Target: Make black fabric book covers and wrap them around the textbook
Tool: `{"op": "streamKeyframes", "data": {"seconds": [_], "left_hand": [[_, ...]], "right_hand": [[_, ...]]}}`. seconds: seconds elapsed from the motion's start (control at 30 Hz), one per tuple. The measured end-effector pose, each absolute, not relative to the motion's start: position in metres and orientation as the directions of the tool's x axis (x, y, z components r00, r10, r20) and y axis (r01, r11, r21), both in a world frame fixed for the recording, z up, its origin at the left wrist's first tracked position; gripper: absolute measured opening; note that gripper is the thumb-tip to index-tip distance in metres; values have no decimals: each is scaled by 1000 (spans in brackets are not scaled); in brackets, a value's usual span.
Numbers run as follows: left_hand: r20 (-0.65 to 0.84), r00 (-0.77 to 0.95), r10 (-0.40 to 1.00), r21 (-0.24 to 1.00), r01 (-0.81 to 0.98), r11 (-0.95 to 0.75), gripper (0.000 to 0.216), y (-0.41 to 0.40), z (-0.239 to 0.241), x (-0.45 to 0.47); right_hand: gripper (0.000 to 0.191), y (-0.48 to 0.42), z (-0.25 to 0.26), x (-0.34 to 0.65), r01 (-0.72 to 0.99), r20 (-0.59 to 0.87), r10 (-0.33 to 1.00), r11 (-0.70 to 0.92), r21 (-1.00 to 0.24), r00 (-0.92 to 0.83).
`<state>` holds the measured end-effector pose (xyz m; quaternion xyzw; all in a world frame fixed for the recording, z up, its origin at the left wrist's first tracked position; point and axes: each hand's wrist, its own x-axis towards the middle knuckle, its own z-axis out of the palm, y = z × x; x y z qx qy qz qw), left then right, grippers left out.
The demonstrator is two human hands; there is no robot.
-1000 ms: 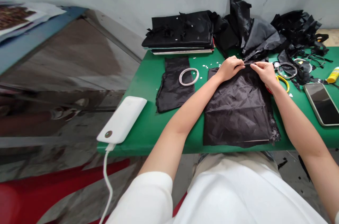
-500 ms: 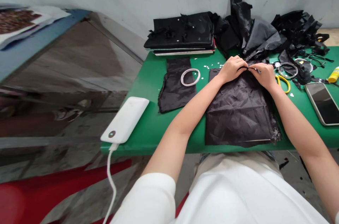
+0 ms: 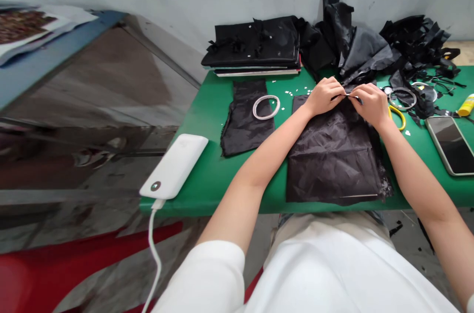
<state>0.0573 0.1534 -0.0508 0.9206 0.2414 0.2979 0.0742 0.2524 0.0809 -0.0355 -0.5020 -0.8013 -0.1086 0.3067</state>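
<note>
My left hand (image 3: 326,97) and my right hand (image 3: 369,103) meet fingertip to fingertip above the far part of a folded black fabric sheet (image 3: 331,165). Both are closed in a pinch. Between them is a narrow black strip with a small pale spot, mostly hidden by the fingers. The sheet lies flat and creased, its right edge frayed. Just right of my right hand are yellow-handled scissors (image 3: 397,118), partly covered. Further left a white tape roll (image 3: 255,109) rests on a smaller black cloth piece (image 3: 244,130).
On the green table (image 3: 207,175) sit a white power bank (image 3: 176,165) with a cable, a phone (image 3: 454,145) and a yellow tube (image 3: 467,104). Black folders (image 3: 255,41) and heaped black fabric (image 3: 365,51) line the wall. Another tape ring (image 3: 403,107) lies among scraps.
My right hand has shifted slightly and its fingers have curled more. A pale spot now shows between the fingertips, where a dark strip showed before. My left hand has barely moved.
</note>
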Motion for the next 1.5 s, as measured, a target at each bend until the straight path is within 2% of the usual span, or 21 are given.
{"op": "streamKeyframes", "data": {"seconds": [0.1,0.2,0.4,0.5,0.63,0.73,0.93,1.03,1.17,1.37,1.5], "left_hand": [[571,649,503,284,418,-863,22,150,-50,56],[621,559,549,329,449,-830,27,146,-50,53],[476,525,706,620,369,-693,29,141,-39,51],[346,539,768,767,308,-562,29,141,-18,51],[-29,673,739,892,351,-285,18,135,8,47],[-144,607,782,946,316,-71,14,121,12,42],[-134,418,898,990,16,140,11,88,-18,26],[-113,420,901,981,-99,169,22,76,-33,16],[-78,439,895,972,-167,167,26,68,-39,11],[-42,422,905,973,-190,133,29,68,-40,13],[21,392,920,986,-159,45,24,67,-43,16]], "right_hand": [[28,78,-31,251,865,625,724,478,-151,-291],[30,76,-30,248,878,644,729,442,-184,-231],[25,74,-35,239,909,673,720,378,-177,-169],[23,72,-35,234,920,699,696,363,-145,-164],[24,68,-34,227,923,707,687,361,-131,-169],[26,63,-35,219,909,690,682,408,-82,-244],[33,51,-41,199,826,610,613,548,131,-503],[36,49,-44,194,767,554,576,612,196,-601],[38,48,-45,194,731,530,536,624,276,-657],[35,48,-39,197,705,582,473,657,267,-662],[24,45,-36,198,697,605,466,683,218,-646]]}}
